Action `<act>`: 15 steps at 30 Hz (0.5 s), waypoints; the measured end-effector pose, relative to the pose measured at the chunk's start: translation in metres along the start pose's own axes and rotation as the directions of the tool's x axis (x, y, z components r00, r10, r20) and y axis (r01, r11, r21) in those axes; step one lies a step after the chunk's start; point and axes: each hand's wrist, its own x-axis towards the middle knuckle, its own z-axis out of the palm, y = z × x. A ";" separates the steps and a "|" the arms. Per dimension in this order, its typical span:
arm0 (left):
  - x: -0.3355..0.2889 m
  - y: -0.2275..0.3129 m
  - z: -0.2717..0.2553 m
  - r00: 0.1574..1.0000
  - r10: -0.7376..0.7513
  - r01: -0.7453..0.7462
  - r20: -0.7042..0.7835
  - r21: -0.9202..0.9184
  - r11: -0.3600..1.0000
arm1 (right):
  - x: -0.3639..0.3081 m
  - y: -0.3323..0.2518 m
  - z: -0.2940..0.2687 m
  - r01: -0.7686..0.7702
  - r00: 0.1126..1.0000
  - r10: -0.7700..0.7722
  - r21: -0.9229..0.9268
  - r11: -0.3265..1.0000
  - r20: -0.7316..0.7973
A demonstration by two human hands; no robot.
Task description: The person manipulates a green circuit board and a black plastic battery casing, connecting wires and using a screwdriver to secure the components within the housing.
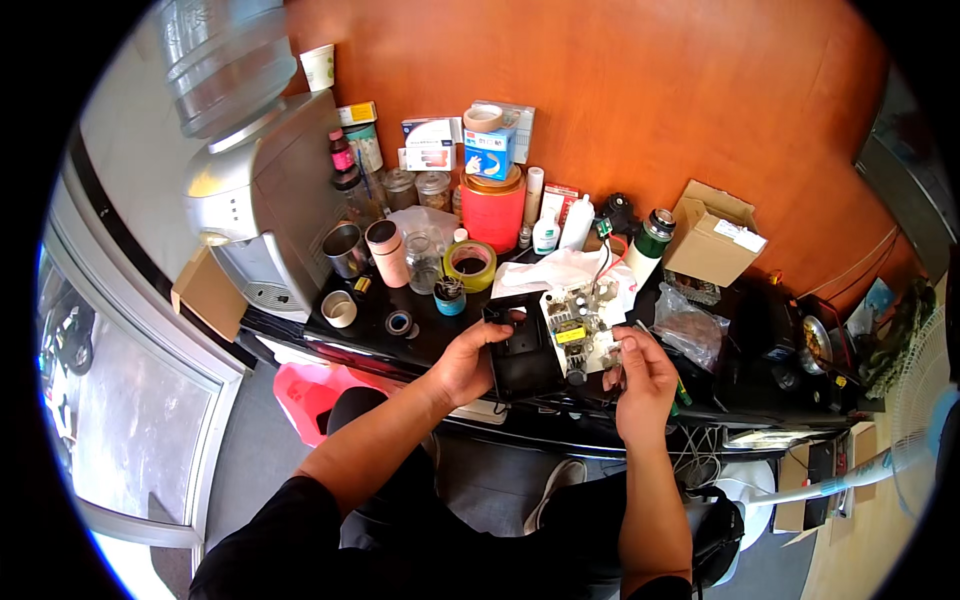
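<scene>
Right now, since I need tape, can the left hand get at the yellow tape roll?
Probably not without letting go: the left hand holds the black case. Once freed, it seems to have a fairly clear way to the yellow tape roll, past the small blue pot at its near left.

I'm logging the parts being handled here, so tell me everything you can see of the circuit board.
The circuit board is pale and roughly rectangular, crowded with components: a yellow label near its middle, grey, metal-looking parts, a dark round component at its lower end. Its component side faces the camera. The right hand holds its right side; the left hand holds a black case beside it. Finer details are too small to tell.
</scene>
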 end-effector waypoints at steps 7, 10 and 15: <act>0.015 -0.027 0.002 0.998 0.064 -0.065 -0.018 -0.077 0.995 | -0.002 -0.003 0.015 0.225 0.952 -0.299 -0.521 0.823 -0.060; 0.017 -0.022 -0.002 0.994 0.113 -0.112 -0.003 -0.108 0.988 | 0.002 0.003 0.019 0.231 0.949 -0.311 -0.569 0.790 -0.046; 0.013 -0.009 -0.006 0.994 0.102 -0.095 0.041 -0.160 0.983 | 0.005 0.003 0.027 0.468 0.818 -0.555 -0.737 0.488 0.152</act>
